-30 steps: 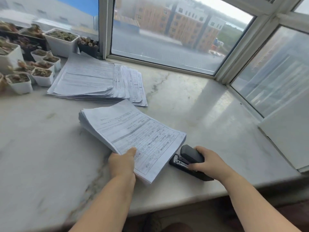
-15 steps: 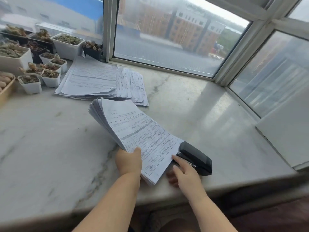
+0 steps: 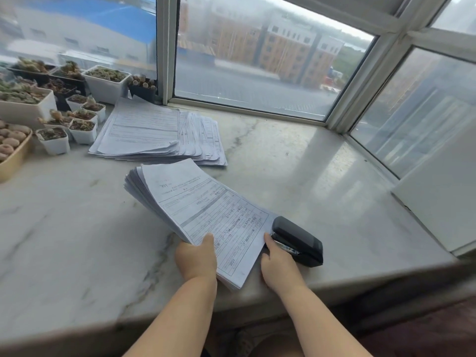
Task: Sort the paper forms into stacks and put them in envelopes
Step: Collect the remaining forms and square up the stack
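Head view showed the marble counter [image 3: 296,176], then the held stack of forms [image 3: 206,212] just in front of the sorted pile [image 3: 144,132]. Left hand [image 3: 197,257] gripped its near edge, thumb on top; right hand [image 3: 277,264] pinched the corner beside the stapler [image 3: 297,240]. Squaring the edges first seemed wise.

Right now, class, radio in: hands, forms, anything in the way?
Left hand grips held forms. Right hand at their edge, grip unclear. Stapler alongside; fanned pile behind.
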Demonstrator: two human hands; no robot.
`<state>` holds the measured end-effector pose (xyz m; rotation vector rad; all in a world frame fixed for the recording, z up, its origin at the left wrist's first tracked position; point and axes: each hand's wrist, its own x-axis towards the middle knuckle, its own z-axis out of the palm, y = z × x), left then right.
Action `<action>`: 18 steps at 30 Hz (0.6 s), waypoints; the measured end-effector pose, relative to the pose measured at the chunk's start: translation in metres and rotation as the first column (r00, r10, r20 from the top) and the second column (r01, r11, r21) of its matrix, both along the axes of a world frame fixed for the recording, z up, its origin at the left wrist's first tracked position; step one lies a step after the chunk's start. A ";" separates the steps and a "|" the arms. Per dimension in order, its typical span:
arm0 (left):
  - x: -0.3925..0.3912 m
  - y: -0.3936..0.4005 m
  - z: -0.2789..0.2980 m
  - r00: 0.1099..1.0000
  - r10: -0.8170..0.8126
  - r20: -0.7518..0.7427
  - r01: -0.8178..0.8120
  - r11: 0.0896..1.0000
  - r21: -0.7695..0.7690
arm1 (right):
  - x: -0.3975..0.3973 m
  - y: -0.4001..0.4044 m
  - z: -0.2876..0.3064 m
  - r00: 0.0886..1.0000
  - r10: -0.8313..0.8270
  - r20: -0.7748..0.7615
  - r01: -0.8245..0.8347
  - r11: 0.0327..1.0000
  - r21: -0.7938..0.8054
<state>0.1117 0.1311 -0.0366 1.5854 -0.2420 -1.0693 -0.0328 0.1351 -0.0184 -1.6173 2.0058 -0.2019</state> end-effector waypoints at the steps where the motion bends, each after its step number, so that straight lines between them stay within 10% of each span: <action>1: -0.001 -0.002 0.000 1.000 0.011 -0.011 -0.011 1.000 0.006 | 0.002 -0.002 0.000 0.998 0.011 -0.063 -0.010 1.000 0.012; 12: -0.010 0.006 -0.010 0.987 -0.114 0.115 0.115 0.993 -0.010 | -0.028 0.022 -0.015 0.996 0.040 -0.085 -0.055 0.982 -0.183; 18: -0.009 0.002 -0.008 0.994 -0.083 0.077 0.083 0.997 0.007 | -0.063 -0.007 0.032 0.998 -0.054 -0.014 0.027 0.700 -0.714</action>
